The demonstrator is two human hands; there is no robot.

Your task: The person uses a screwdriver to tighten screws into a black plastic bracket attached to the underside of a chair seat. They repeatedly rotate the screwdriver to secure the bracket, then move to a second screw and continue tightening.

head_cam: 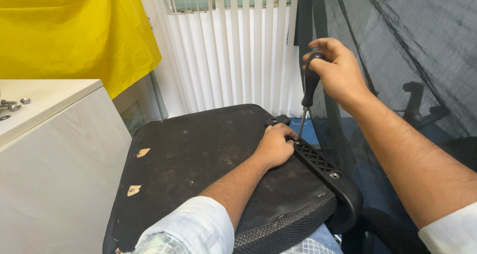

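Note:
An upturned black chair seat point(198, 154) lies before me, its dusty underside facing up. A black plastic bracket point(323, 172) with a lattice pattern runs along its right edge. My left hand point(275, 144) rests on the seat with its fingers against the bracket's upper end. My right hand point(335, 70) grips the black handle of a screwdriver point(309, 87), held nearly upright. Its thin shaft points down to a screw spot on the bracket just beside my left fingers. Another bolt head point(335, 175) shows lower on the bracket.
A pale cabinet point(59, 159) stands at the left, with several loose bolts point(14, 105) on its top. Yellow cloth point(69, 30) hangs behind it. White vertical blinds point(233, 50) fill the back. A dark mesh chair back point(407, 50) rises at the right.

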